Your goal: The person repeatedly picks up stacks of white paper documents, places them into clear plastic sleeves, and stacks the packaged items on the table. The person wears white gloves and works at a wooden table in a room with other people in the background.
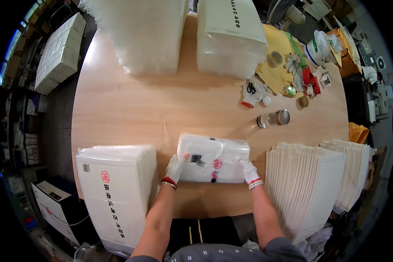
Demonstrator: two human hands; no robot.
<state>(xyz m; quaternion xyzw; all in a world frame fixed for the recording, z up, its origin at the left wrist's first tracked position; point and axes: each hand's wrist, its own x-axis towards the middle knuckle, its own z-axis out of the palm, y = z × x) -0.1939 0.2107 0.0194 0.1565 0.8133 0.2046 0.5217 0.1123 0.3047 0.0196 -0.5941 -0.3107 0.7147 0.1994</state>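
A stack of clear plastic bags (pixel 225 150), with a barcode and red round marks showing on it, lies at the near middle of the table. My left hand (pixel 174 168), in a white glove with a bare thumb tip, grips its left edge. At the right edge, my gloved right hand (pixel 249 171) holds the stack, thumb on top; the fingers underneath are hidden. Close to my left forearm stands a tall pile of printed white envelopes in clear plastic (pixel 118 196). Beyond my right forearm, a fanned row of white envelopes (pixel 299 187) stands on edge.
A glass bottle (pixel 274 118) lies toward the right. Behind it are black scissors (pixel 251 88), gloves, tape rolls and yellow paper (pixel 273 78). Two big stacks, clear plastic bags (pixel 148 39) and wrapped envelopes (pixel 231 48), fill the far side. A white bucket (pixel 318 49) stands at far right.
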